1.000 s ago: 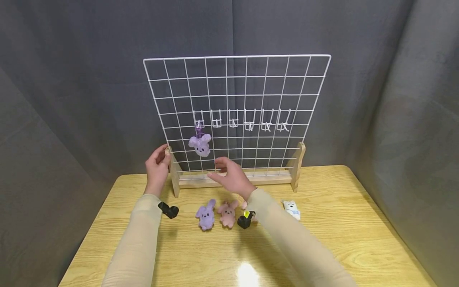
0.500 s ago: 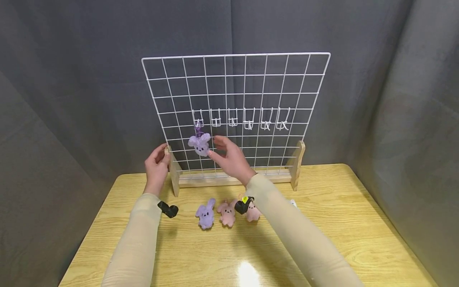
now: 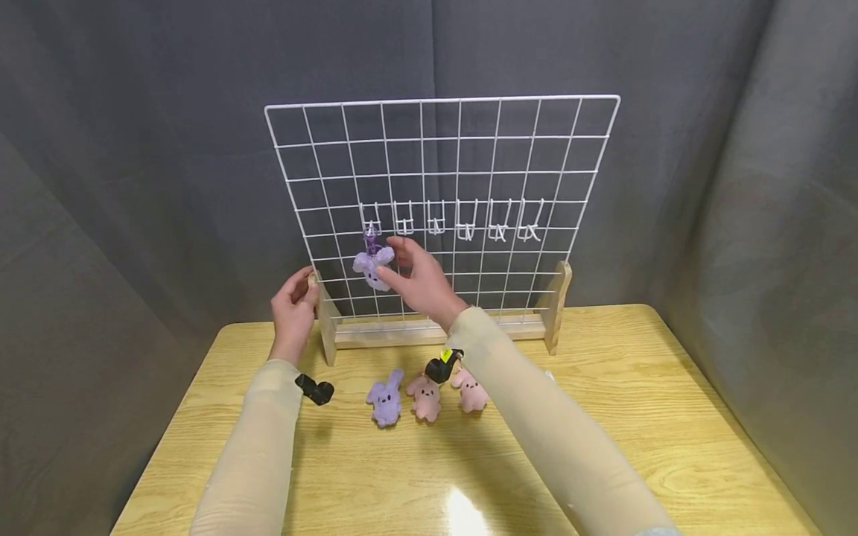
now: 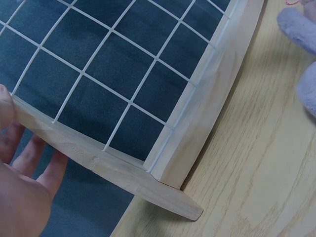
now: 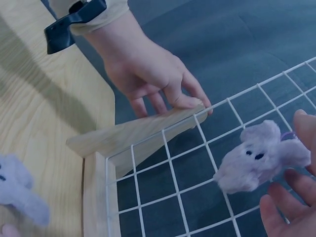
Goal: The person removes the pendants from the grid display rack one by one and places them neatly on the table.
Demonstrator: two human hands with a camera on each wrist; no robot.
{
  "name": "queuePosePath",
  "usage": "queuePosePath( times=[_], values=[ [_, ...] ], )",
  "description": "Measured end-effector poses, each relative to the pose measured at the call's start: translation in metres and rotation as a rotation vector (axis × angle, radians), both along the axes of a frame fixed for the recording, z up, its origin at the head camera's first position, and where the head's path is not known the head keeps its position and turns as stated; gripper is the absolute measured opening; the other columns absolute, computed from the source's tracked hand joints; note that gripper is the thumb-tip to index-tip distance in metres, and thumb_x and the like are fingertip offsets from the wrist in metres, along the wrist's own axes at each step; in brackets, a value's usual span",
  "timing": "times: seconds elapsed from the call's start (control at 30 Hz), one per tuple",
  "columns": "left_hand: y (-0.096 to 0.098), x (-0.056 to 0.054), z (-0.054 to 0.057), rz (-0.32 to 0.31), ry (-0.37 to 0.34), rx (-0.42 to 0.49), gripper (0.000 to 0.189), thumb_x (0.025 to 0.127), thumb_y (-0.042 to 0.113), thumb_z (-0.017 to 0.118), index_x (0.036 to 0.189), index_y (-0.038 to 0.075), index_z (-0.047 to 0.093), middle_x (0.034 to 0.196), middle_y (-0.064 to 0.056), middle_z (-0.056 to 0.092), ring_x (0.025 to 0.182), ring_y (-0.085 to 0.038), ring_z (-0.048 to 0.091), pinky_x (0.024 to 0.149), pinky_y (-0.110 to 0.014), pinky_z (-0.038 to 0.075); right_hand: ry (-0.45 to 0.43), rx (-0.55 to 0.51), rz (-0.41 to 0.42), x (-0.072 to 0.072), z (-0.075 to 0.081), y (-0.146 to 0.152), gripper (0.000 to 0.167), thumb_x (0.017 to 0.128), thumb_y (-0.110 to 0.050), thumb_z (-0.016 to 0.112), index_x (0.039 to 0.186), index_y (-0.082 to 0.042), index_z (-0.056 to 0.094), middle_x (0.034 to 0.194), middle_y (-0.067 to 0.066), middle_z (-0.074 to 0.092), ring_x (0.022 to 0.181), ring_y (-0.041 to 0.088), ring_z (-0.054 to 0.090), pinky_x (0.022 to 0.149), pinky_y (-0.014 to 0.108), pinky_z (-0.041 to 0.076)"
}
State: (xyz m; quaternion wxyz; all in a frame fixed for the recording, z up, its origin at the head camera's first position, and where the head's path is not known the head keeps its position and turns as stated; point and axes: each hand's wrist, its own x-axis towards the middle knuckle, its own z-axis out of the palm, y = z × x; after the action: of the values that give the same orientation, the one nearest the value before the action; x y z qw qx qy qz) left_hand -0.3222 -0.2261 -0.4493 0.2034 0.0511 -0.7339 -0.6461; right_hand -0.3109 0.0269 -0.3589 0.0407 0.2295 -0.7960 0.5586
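My left hand (image 3: pixel 293 309) grips the left wooden upright (image 3: pixel 326 324) of a stand, with the thumb on one side and fingers on the other. That stand carries a white wire grid panel (image 3: pixel 442 100). From the leftmost of several white hooks hangs a purple plush keychain (image 3: pixel 366 265). Around its right side lies my right hand (image 3: pixel 424 283), thumb in front and fingers slightly bent. In the right wrist view the plush keychain (image 5: pixel 252 158) has an ear between thumb and fingers, and gaps show around it; firm contact is unclear.
On the wooden table (image 3: pixel 375 484) lie another purple plush (image 3: pixel 385 402), a pink plush (image 3: pixel 425 402) and a second pink one (image 3: pixel 472 393). A white plush is mostly hidden by my right sleeve (image 3: pixel 536 409). Bare hooks (image 3: pixel 465 233) line the grid to the right. Grey curtain surrounds the table.
My right hand has risen from the lower grid and moved left to the hanging purple plush keychain. My left hand has stayed on the upright.
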Motion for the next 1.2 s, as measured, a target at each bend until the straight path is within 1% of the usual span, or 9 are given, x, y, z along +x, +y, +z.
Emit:
queuePosePath(
  times=[0.07,0.17,0.27,0.33,0.47,0.6,0.83,1.1,1.2],
  values=[
    [0.001,-0.001,0.0,-0.001,0.0,0.005,0.04,0.107,0.009,0.06,0.146,0.016,0.063,0.137,-0.017,0.065,0.114,-0.015,0.063,0.084,-0.018,0.05,-0.002,-0.015,0.009,-0.001,0.003,-0.002,0.056,0.103,-0.02,0.07,0.154,-0.009,0.048,0.149,0.013,0.059,0.133,0.032,0.058,0.11,0.045,0.049],
    [0.001,-0.001,0.0,-0.001,-0.001,0.01,0.039,0.107,0.008,0.06,0.146,0.016,0.064,0.136,-0.016,0.065,0.114,-0.015,0.063,0.084,-0.018,0.05,0.004,-0.021,0.015,-0.002,0.006,-0.006,0.055,0.103,-0.018,0.07,0.153,-0.009,0.049,0.146,0.012,0.062,0.125,0.027,0.063,0.1,0.037,0.054],
    [-0.001,-0.004,-0.004,0.003,0.008,0.009,0.039,0.107,0.008,0.061,0.145,0.017,0.065,0.135,-0.015,0.066,0.113,-0.014,0.063,0.084,-0.018,0.051,0.008,-0.026,0.014,0.0,0.008,-0.01,0.053,0.103,-0.016,0.07,0.151,-0.008,0.051,0.142,0.013,0.065,0.116,0.027,0.066,0.089,0.033,0.057],
    [-0.001,-0.004,-0.005,0.004,0.012,0.013,0.038,0.107,0.008,0.061,0.144,0.016,0.065,0.134,-0.015,0.066,0.111,-0.012,0.063,0.083,-0.018,0.05,-0.004,-0.031,0.015,0.001,0.008,-0.012,0.051,0.102,-0.014,0.07,0.149,-0.006,0.052,0.14,0.014,0.066,0.113,0.027,0.067,0.086,0.031,0.058],
    [-0.002,-0.004,-0.006,0.006,0.016,0.028,0.038,0.106,0.007,0.061,0.143,0.014,0.065,0.131,-0.015,0.066,0.107,-0.009,0.063,0.081,-0.017,0.051,-0.036,-0.023,0.014,0.003,0.009,-0.014,0.051,0.102,-0.014,0.071,0.148,-0.007,0.053,0.138,0.014,0.067,0.114,0.027,0.066,0.089,0.032,0.058],
    [-0.003,-0.004,-0.005,0.006,0.018,0.029,0.038,0.106,0.007,0.061,0.143,0.014,0.065,0.129,-0.014,0.067,0.103,-0.008,0.063,0.079,-0.017,0.051,-0.045,0.008,0.006,0.004,0.011,-0.015,0.052,0.101,-0.015,0.073,0.148,-0.007,0.054,0.135,0.013,0.067,0.115,0.027,0.066,0.092,0.032,0.057],
    [-0.003,-0.004,-0.004,0.012,0.003,0.02,0.038,0.107,0.009,0.061,0.144,0.016,0.065,0.132,-0.014,0.066,0.106,-0.009,0.063,0.081,-0.018,0.05,-0.047,0.044,0.002,0.001,0.013,-0.017,0.051,0.101,-0.017,0.073,0.147,-0.005,0.055,0.137,0.013,0.066,0.117,0.028,0.067,0.091,0.029,0.058],
    [-0.002,-0.004,-0.004,0.012,0.013,0.017,0.038,0.106,0.007,0.061,0.144,0.015,0.065,0.131,-0.014,0.066,0.106,-0.008,0.063,0.082,-0.017,0.05,-0.03,0.034,-0.017,0.0,0.011,-0.02,0.045,0.1,-0.016,0.075,0.14,-0.002,0.059,0.129,0.013,0.07,0.108,0.024,0.069,0.088,0.028,0.058],
    [-0.002,-0.005,-0.005,0.011,0.022,0.018,0.038,0.106,0.006,0.062,0.143,0.015,0.066,0.129,-0.013,0.067,0.105,-0.009,0.063,0.081,-0.017,0.05,-0.017,0.045,-0.042,0.001,0.011,-0.021,0.041,0.1,-0.015,0.074,0.137,-0.002,0.062,0.126,0.013,0.071,0.105,0.022,0.069,0.086,0.028,0.059]
  ],
)
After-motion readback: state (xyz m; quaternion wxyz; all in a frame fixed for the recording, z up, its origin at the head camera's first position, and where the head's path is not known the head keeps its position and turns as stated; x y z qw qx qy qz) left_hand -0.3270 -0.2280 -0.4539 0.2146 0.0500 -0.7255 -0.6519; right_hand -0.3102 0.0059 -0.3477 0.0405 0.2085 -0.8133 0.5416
